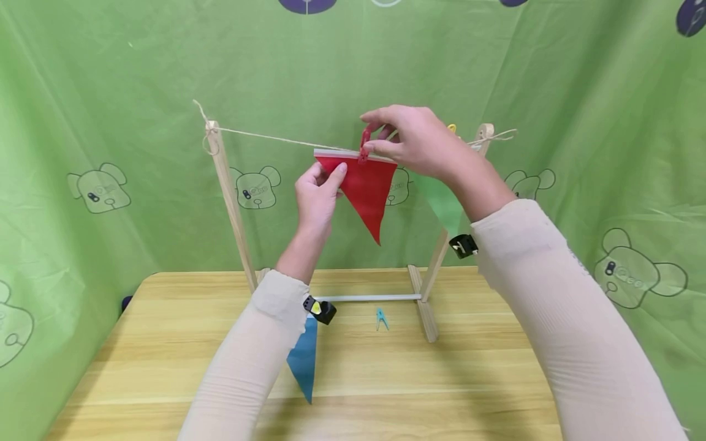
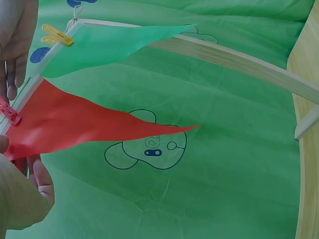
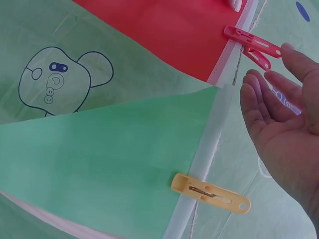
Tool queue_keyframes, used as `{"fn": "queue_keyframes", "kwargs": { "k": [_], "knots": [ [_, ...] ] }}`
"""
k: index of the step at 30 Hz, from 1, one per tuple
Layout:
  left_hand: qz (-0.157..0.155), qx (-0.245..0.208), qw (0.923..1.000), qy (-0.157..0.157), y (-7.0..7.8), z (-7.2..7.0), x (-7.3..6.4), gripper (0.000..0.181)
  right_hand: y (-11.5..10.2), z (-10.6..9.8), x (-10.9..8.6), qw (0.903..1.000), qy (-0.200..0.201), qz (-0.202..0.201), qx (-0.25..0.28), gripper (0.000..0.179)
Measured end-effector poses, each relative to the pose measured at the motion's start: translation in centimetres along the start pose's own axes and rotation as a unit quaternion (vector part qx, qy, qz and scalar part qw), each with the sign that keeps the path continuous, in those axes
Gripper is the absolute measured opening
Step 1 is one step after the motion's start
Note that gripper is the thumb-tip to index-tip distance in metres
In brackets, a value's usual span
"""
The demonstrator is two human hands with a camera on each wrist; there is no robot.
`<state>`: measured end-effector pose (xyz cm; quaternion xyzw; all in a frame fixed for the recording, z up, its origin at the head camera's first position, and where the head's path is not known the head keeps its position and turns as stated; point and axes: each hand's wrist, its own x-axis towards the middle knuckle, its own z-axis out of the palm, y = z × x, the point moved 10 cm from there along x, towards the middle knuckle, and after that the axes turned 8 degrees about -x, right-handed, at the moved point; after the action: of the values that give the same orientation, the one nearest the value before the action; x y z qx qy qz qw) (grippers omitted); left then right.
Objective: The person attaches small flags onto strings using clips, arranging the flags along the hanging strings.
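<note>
In the head view my left hand [image 1: 317, 196] pinches a red triangular pennant [image 1: 364, 184] near its upper left corner, thumb in front. The pennant's white top edge lies along a twine line [image 1: 270, 138]. A red clothespin [image 3: 249, 42] bites this edge near its middle. My right hand [image 1: 413, 138] is at the clothespin's handles, thumb and index finger spread apart around their ends. Beside it hangs a green pennant [image 3: 109, 164], fixed to the line by a yellow clothespin [image 3: 209, 193].
Wooden posts [image 1: 228, 190] carry the line, joined low down by a white bar [image 1: 369, 297]. A light blue clothespin [image 1: 382, 318] lies on the wooden table [image 1: 469, 380]. A blue pennant [image 1: 305, 361] is partly hidden by my left sleeve. Green curtain [image 1: 342, 67] surrounds the table.
</note>
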<state>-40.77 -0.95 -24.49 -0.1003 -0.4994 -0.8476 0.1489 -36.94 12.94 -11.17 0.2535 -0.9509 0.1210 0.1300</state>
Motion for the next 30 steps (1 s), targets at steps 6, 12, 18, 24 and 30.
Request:
{"fn": "queue_keyframes", "kwargs": {
  "k": [6, 12, 18, 24, 30],
  "knots": [
    [0.012, -0.001, 0.9999, -0.002, 0.1, -0.2, 0.0, 0.022, 0.6, -0.2, -0.7, 0.9992, 0.021, 0.006, 0.035, 0.055],
    [0.019, -0.012, 0.9997, -0.003, 0.3, -0.4, -0.2, 0.023, 1.1, -0.4, -1.9, 0.9955, 0.047, 0.010, 0.081, 0.057],
    [0.020, -0.018, 0.9996, -0.001, 0.5, -0.7, -0.6, 0.030, 1.2, -0.4, -3.0, 0.9908, 0.073, 0.006, 0.113, 0.059],
    [0.018, -0.018, 0.9997, 0.003, 0.7, -1.4, -1.0, 0.035, 1.7, -0.1, -4.1, 0.9846, 0.090, 0.012, 0.149, 0.060],
    [0.023, -0.011, 0.9997, -0.002, 1.0, -2.1, -1.6, 0.041, 2.2, 0.6, -5.4, 0.9739, 0.126, 0.002, 0.188, 0.060]
  ]
}}
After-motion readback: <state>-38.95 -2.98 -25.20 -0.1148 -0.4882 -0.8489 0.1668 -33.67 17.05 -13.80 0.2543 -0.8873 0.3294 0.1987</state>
